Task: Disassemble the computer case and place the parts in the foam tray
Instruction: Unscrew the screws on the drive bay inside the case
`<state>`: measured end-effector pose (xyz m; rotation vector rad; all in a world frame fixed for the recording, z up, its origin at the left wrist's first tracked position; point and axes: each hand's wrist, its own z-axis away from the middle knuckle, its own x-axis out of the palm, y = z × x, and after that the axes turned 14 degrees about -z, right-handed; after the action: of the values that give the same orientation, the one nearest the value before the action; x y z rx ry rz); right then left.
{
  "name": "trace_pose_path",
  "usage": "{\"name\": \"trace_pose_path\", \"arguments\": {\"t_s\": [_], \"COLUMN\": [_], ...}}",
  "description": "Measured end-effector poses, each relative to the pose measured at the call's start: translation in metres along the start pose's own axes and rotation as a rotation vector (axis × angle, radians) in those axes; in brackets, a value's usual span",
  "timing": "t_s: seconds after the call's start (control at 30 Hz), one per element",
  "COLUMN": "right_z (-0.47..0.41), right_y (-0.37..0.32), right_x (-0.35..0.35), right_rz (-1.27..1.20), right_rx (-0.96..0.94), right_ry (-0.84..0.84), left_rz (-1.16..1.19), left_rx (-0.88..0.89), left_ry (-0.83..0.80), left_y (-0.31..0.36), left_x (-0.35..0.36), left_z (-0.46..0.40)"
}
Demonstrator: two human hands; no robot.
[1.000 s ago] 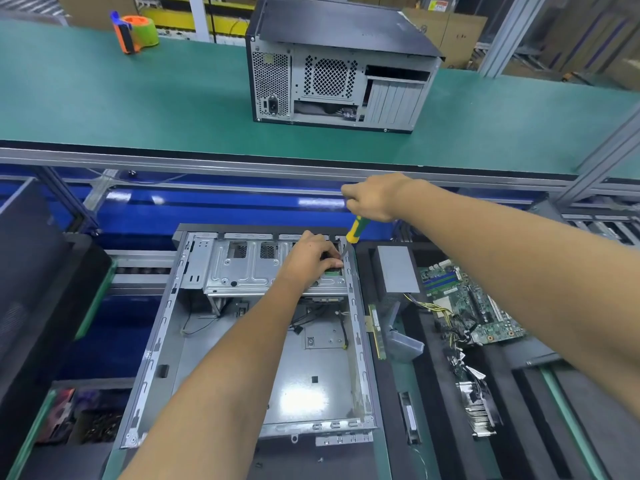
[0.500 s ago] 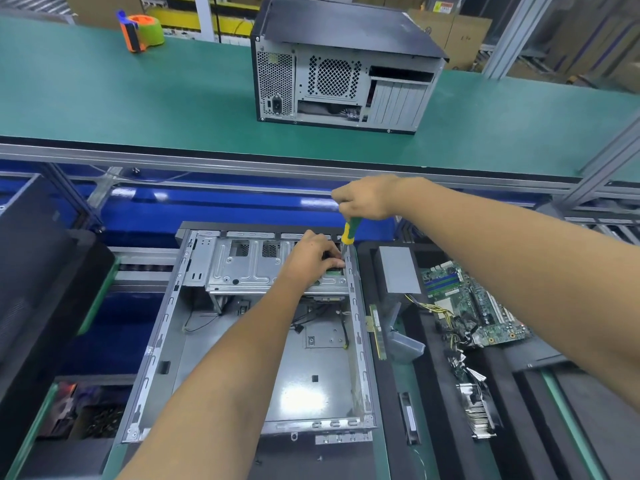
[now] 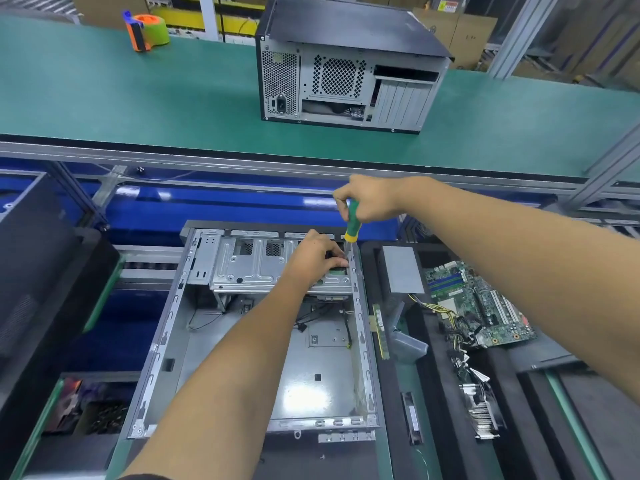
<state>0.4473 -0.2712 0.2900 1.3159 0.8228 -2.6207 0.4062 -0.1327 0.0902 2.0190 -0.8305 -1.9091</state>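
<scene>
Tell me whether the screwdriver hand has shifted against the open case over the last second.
Yes. The right hand with the screwdriver has swung its handle more upright, with the tip toward the case corner by the left hand.

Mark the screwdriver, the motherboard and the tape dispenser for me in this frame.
screwdriver (image 3: 352,223): head view, on the green handle below the right hand.
motherboard (image 3: 485,306): head view, on the middle of the green board.
tape dispenser (image 3: 147,32): head view, on the green tape roll.

Open computer case (image 3: 242,341) left of foam tray (image 3: 433,393), motherboard (image 3: 478,306) in tray, second case (image 3: 349,64) behind
</scene>
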Motion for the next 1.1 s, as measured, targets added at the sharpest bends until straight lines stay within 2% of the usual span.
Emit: {"name": "trace_pose_path", "arguments": {"t_s": [0.1, 0.17, 0.23, 0.37, 0.53, 0.73, 0.87, 0.97, 1.1], "right_z": [0.0006, -0.0005, -0.0017, -0.0019, -0.0047, -0.0031, -0.0023, -0.0049, 0.0012], "right_y": [0.0002, 0.0007, 0.0017, 0.0030, 0.0066, 0.0008, 0.0004, 0.0034, 0.0077], "right_x": [0.0042, 0.0033, 0.0030, 0.0046, 0.0028, 0.0038, 0.0031, 0.0034, 0.0015], "right_rz": [0.086, 0.328, 0.411, 0.068, 0.194, 0.107, 0.253, 0.192, 0.105], "right_rx": [0.001, 0.024, 0.013, -0.023, 0.024, -0.045, 0.003, -0.046, -0.008], "right_ry": [0.052, 0.116, 0.125, 0.024, 0.088, 0.049, 0.113, 0.084, 0.076], "left_rz": [-0.009, -0.002, -0.021, -0.036, -0.064, -0.029, -0.024, -0.047, -0.047], "left_rx": [0.004, 0.000, 0.015, 0.030, 0.034, 0.027, 0.009, 0.016, 0.015], "left_ry": [0.005, -0.003, 0.008, 0.013, 0.013, 0.019, 0.012, 0.013, 0.012], "left_y": [-0.0006, 0.0006, -0.0008, 0.0001, 0.0006, -0.0001, 0.0010, -0.0003, -0.0010], "left_x": [0.0002, -0.0008, 0.0000, -0.0017, -0.0016, -0.0017, -0.0008, -0.0001, -0.0002], "left_z": [-0.0005, -0.0003, -0.0010, 0.0001, -0.0007, 0.0002, -0.0002, -0.0011, -0.0012]}}
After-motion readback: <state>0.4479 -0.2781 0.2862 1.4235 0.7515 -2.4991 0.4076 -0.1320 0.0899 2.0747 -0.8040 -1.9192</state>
